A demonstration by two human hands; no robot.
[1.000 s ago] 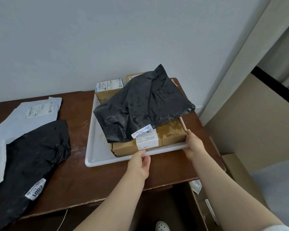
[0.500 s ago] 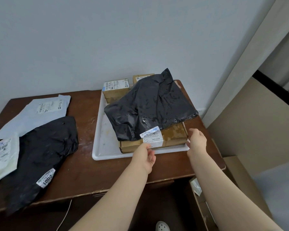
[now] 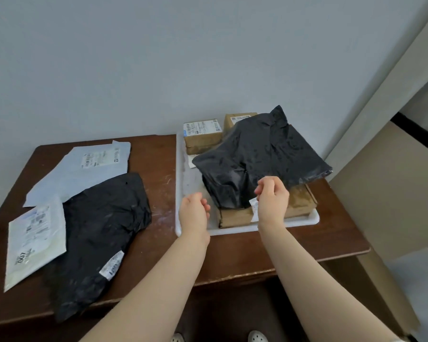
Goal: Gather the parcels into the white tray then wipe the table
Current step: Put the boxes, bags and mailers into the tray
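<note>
Two bare forearms rise from the bottom edge of the frame and cross the near edge of the dark brown wooden desk (image 3: 232, 253). The left hand (image 3: 194, 214) hovers at centre frame above the near left corner of the white rectangular plastic tray (image 3: 182, 169). Its fingers (image 3: 204, 202) are loosely curled and hold nothing.

The right hand (image 3: 273, 201) is just to the right and slightly higher. Its fingers (image 3: 261, 190) curl in toward the thumb at the near edge of the crumpled black plastic mailer bag (image 3: 262, 156), which lies in the tray. I cannot tell whether they pinch the plastic. A white paper label (image 3: 254, 211) peeks out beside that wrist.

The bag is draped over a flat brown cardboard box (image 3: 299, 203) in the tray's near right part. At the tray's far end stand two small brown labelled boxes, one on the left (image 3: 203, 134) and one on the right (image 3: 234, 119).

Three parcels lie outside the tray in the left half of the frame:
- A second black plastic bag (image 3: 97, 230) overhangs the desk's near edge.
- A white padded envelope (image 3: 35, 238) touches its left side.
- A pale grey flat mailer (image 3: 84, 169) lies behind them, partly covered.
</note>
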